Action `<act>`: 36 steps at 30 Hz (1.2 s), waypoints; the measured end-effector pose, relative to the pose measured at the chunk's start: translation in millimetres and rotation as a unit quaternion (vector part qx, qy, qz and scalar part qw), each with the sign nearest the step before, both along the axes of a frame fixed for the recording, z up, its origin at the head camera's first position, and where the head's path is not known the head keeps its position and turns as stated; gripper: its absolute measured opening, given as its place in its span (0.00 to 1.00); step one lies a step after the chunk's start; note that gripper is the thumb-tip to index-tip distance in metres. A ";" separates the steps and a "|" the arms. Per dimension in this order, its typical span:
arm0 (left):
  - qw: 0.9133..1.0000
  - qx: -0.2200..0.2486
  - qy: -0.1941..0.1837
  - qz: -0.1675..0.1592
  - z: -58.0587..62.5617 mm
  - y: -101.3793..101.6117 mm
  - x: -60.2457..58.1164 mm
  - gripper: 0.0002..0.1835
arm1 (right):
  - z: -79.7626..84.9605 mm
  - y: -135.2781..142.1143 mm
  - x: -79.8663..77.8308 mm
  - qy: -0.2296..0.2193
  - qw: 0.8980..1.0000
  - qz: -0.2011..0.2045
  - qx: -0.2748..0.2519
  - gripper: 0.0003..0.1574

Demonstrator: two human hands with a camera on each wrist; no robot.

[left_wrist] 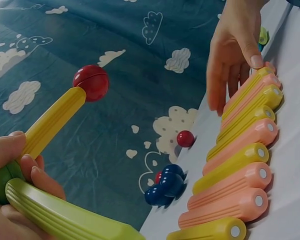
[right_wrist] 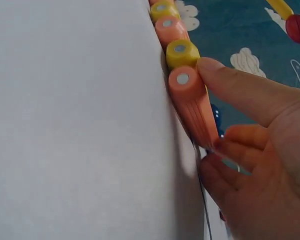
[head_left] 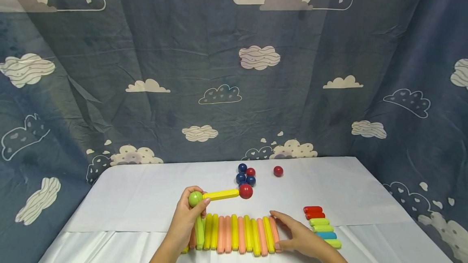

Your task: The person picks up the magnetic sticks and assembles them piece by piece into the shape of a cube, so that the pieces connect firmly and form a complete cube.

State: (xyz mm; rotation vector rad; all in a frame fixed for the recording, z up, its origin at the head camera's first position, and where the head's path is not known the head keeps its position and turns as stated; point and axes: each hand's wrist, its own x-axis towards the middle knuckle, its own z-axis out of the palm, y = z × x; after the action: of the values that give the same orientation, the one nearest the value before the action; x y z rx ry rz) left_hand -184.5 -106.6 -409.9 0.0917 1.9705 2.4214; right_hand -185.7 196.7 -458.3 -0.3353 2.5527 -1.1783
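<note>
My left hand (head_left: 184, 219) grips a light green ball (head_left: 195, 199) that joins two magnetic rods. A yellow rod (head_left: 221, 194) points right from it and carries a red ball (head_left: 245, 191) on its tip. From the same ball a light green rod (head_left: 199, 233) slants down toward the row of rods. My right hand (head_left: 300, 235) is at the right end of that row, holding the outermost salmon rod (right_wrist: 194, 110) lengthwise, thumb by its near end and fingers by its far end. Beside it lies a yellow rod (right_wrist: 182, 54) that the thumb overlaps in the right wrist view.
Yellow and salmon rods (head_left: 234, 232) lie side by side across the front of the white table (head_left: 146, 190). Behind them several dark blue balls (head_left: 240, 178) cluster with a red one, and another red ball (head_left: 278, 171) sits apart. Red, green and blue rods (head_left: 321, 228) are stacked at the right.
</note>
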 end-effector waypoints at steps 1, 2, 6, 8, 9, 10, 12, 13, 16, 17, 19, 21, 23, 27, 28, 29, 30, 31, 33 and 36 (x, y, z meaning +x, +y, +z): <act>1.000 -0.001 0.000 0.000 0.1 -0.1 0.2 0.23 | -0.5 -0.9 0.1 -0.003 1.000 -0.002 0.016 0.58; 1.000 -0.002 0.000 0.001 0.2 -0.1 0.3 0.23 | -0.3 -1.7 0.2 -0.003 0.999 -0.005 0.031 0.60; 1.000 -0.003 0.001 0.003 0.6 -0.4 0.3 0.23 | 2.4 -2.7 -0.7 0.004 0.996 -0.015 0.082 0.61; 1.000 -0.002 0.001 0.003 0.8 -0.4 0.3 0.23 | 3.7 -2.0 -1.2 0.003 0.996 -0.017 0.084 0.60; 1.000 -0.003 0.001 0.003 0.9 -0.5 0.4 0.24 | 4.1 -1.6 -1.6 -0.003 0.997 -0.016 0.076 0.59; 1.000 -0.003 0.001 0.004 1.0 -0.5 0.5 0.24 | 4.4 -1.1 -1.9 -0.009 0.998 -0.014 0.065 0.57; 1.000 -0.003 0.000 0.004 1.0 -0.6 0.6 0.25 | 4.5 0.1 -2.1 -0.022 1.000 -0.005 0.021 0.54; 1.000 -0.003 0.000 0.004 1.0 -0.7 0.6 0.25 | 4.7 0.2 -2.1 -0.028 1.000 0.000 -0.002 0.53; 1.000 -0.001 -0.001 0.003 1.0 -1.0 0.5 0.25 | 6.1 -0.6 -1.1 -0.024 0.998 0.017 -0.051 0.46; 1.000 0.000 -0.001 0.002 0.9 -1.1 0.4 0.25 | 7.4 -1.8 -0.5 -0.017 0.998 0.020 -0.062 0.43; 1.000 0.001 0.000 0.001 0.9 -1.2 0.2 0.25 | 11.7 -6.7 0.7 0.002 0.997 0.020 -0.073 0.39; 1.000 0.003 0.000 0.000 0.8 -1.1 0.1 0.24 | 17.4 -13.2 2.3 0.026 0.996 0.018 -0.084 0.35; 1.000 0.003 -0.001 -0.003 0.5 -0.7 0.2 0.24 | 23.9 -21.3 3.5 0.039 0.994 0.015 -0.101 0.36; 1.000 0.006 -0.003 -0.011 -0.2 0.2 1.0 0.25 | 34.2 -36.3 5.0 0.051 0.990 0.010 -0.133 0.37; 1.000 0.006 -0.002 -0.012 -0.3 0.5 1.2 0.25 | 35.6 -39.6 4.9 0.053 0.989 0.007 -0.138 0.36; 1.000 0.006 -0.002 -0.013 -0.4 0.7 1.4 0.25 | 36.5 -42.6 4.8 0.056 0.988 0.004 -0.141 0.35; 1.000 0.007 -0.001 -0.013 -0.6 0.9 1.4 0.26 | 37.4 -45.4 4.5 0.059 0.988 -0.001 -0.144 0.33; 1.000 0.007 -0.001 -0.013 -0.8 1.1 1.4 0.25 | 37.8 -47.9 4.0 0.064 0.987 -0.005 -0.145 0.31; 1.000 0.007 -0.003 -0.014 -1.2 1.7 1.4 0.25 | 38.3 -51.6 2.9 0.072 0.986 -0.011 -0.148 0.29; 1.000 0.007 0.000 -0.016 -1.8 2.3 1.8 0.25 | 39.0 -54.4 0.8 0.081 0.984 -0.016 -0.157 0.26</act>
State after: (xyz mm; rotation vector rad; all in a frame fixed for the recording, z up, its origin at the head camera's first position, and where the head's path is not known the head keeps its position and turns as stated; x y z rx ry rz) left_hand -182.7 -104.3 -411.7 0.1223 1.9362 2.4167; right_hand -184.9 142.3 -419.3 -0.4816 2.5090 -1.6326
